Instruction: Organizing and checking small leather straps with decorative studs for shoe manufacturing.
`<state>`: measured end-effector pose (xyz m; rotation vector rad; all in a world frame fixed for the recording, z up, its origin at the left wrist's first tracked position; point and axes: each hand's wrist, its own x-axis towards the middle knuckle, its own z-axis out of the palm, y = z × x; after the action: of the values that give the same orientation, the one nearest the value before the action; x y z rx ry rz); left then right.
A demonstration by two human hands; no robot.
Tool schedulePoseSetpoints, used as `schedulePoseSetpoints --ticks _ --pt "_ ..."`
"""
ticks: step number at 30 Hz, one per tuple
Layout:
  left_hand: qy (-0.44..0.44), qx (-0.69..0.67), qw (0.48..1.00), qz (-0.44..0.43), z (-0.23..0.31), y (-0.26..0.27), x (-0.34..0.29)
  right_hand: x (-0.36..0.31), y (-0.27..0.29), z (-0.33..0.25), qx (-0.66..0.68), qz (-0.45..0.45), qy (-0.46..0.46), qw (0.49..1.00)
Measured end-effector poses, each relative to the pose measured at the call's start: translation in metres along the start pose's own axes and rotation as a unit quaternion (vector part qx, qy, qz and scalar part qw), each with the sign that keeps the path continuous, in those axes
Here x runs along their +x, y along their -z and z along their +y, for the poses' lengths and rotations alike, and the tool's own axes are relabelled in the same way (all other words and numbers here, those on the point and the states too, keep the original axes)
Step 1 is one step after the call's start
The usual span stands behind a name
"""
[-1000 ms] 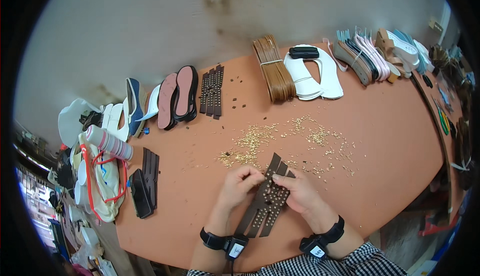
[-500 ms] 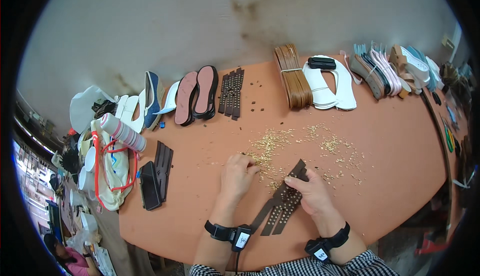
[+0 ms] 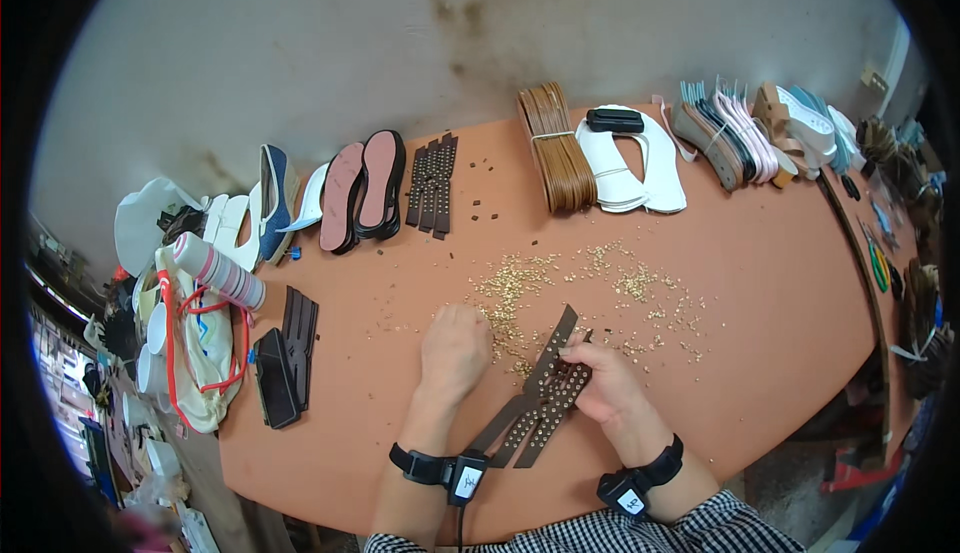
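My right hand is closed on a dark brown strap piece, its thumb on top near the upper end. The piece is cut into several strips dotted with gold studs, and the strips fan apart. Its lower end reaches toward my left wrist. My left hand rests over the table at the left edge of a scatter of small gold studs. Its fingers are curled together, and whatever they may pinch is hidden. More loose gold studs lie farther right.
Along the back stand pink-topped soles, a set of studded straps, a tied brown strap bundle, white sole-shaped pieces and several sandal parts. At left are dark strap pieces, a black case and a striped roll.
The whole view has shifted, so the table things appear farther left. The strips in my right hand have spread apart, and my left fingers have curled further out of sight.
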<state>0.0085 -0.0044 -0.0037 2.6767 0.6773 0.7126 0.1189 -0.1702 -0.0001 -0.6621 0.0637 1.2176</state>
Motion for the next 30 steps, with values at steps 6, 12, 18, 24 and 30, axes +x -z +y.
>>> schedulePoseSetpoints --ticks 6,12,18,24,30 --pt "0.079 -0.065 0.995 0.009 -0.011 0.005 -0.002 -0.003 -0.016 -0.001 -0.078 0.074 0.037 0.994" --pt "0.076 -0.066 0.993 -0.061 -0.003 0.011 0.001 -0.005 -0.017 -0.002 -0.091 0.071 0.046 0.992" --pt "0.062 0.037 0.993 -0.093 0.009 0.011 0.001 0.002 -0.004 -0.001 -0.035 0.024 -0.027 0.999" --pt "0.021 0.039 0.997 -0.057 -0.004 0.010 -0.005 -0.002 -0.015 0.001 -0.046 0.037 0.006 0.998" --pt "0.049 -0.037 0.993 -0.101 -0.001 0.013 0.001 -0.005 -0.012 -0.006 -0.035 0.067 0.037 0.996"
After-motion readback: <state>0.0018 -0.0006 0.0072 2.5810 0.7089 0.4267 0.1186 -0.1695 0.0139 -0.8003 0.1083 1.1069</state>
